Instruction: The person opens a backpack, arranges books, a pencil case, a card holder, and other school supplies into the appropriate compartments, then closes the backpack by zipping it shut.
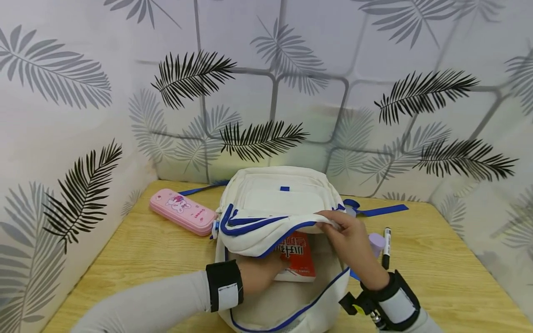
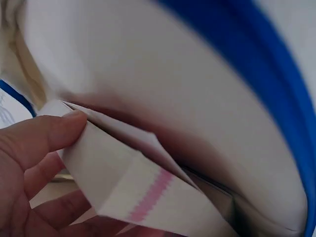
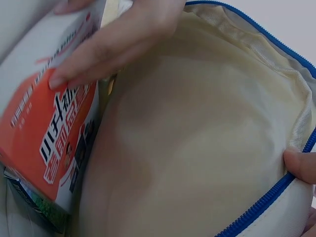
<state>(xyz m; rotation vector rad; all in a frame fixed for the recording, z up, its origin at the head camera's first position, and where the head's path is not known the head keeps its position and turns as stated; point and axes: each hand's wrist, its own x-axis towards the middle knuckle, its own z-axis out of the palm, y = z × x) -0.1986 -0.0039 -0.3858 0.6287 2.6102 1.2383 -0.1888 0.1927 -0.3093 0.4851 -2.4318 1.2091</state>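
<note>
Pale grey sleeves [image 1: 154, 300] both sides. Black left wrist strap [image 1: 222, 276], black right wrist strap [image 1: 399, 280], each with white patch [image 1: 228, 296]. On right one I see small black device [image 1: 349, 304], yellow spot [image 1: 358, 310].

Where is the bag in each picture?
Head: the bag sits lower middle, on the table.
Left wrist: fills much of the background, blue trim at right.
Right wrist: fills most of the picture, blue zip at right.
Shared landmark: the left hand.

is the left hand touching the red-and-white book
Touching. The right wrist view shows the left hand gripping the red-and-white book, one finger across its cover.
</note>
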